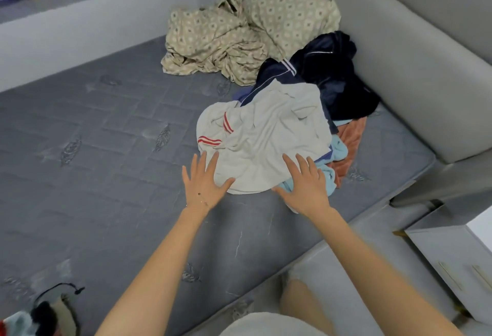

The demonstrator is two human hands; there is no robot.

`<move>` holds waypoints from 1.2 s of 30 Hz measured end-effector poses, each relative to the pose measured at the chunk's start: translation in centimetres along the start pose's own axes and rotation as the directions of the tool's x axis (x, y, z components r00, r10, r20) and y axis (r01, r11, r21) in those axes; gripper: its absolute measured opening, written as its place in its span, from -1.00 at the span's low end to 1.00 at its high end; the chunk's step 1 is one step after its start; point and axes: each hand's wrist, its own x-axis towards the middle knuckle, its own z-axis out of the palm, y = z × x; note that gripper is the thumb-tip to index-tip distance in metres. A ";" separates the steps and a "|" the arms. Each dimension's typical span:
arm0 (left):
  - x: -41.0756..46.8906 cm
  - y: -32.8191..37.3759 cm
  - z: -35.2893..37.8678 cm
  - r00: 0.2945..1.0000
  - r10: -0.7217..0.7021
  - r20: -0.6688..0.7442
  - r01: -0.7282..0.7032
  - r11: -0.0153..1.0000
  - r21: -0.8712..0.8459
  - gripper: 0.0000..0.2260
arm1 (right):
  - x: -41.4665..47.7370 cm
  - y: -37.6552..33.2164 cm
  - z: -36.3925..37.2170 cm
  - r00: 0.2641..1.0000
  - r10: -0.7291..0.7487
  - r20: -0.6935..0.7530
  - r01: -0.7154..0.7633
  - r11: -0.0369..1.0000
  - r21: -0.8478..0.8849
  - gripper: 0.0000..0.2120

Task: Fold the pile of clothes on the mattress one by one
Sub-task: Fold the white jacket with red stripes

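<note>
Mattress [106, 136]: grey, quilted, filling most of the view; bare on the left, loaded toward the far right corner.
Side panel [412, 82]: padded, pale grey, along the right edge of the mattress.
Patterned bedding [213, 40]: beige, crumpled, at the far edge beyond the pile; probably not part of the job.
Pile of clothes [306, 112]: heaped on the right of the mattress beside the side panel; nothing in it folded yet.
White garment [266, 133]: topmost, rumpled, red stripes [210, 140] toward its left; near hem directly ahead of both hands.
Navy garment [338, 77]: behind and right of the white one, partly under it.
Orange cloth [351, 138]: low in the pile, poking out at the right.
Light blue cloth [340, 150]: under the white garment's near right edge.
Left hand [203, 184]: released, fingers spread straight, over the near left corner of the white garment; touching or hovering, cannot tell.
Right hand [306, 186]: released likewise, over the near right edge above the light blue cloth; holding nothing.
Key relation: white garment spanning the gap between the two hands, neither plainly nearer; likely first off the pile, near hem the handiest grip.
</note>
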 end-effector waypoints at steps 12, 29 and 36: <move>18.1 10.0 9.2 0.980 -0.192 0.050 0.196 0.977 -0.086 -0.30 | 20.6 11.7 -0.2 0.989 -0.067 0.128 0.071 0.997 -0.027 -0.20; 27.8 3.5 24.4 0.891 -0.443 0.095 0.452 0.881 -0.136 -0.21 | 38.9 15.2 12.9 0.956 -0.243 0.167 0.265 0.956 -0.127 -0.05; 28.2 0.6 26.0 0.863 -0.488 0.127 0.504 0.849 -0.162 -0.66 | 39.8 16.3 15.4 0.977 -0.170 0.127 0.199 0.941 -0.272 -0.07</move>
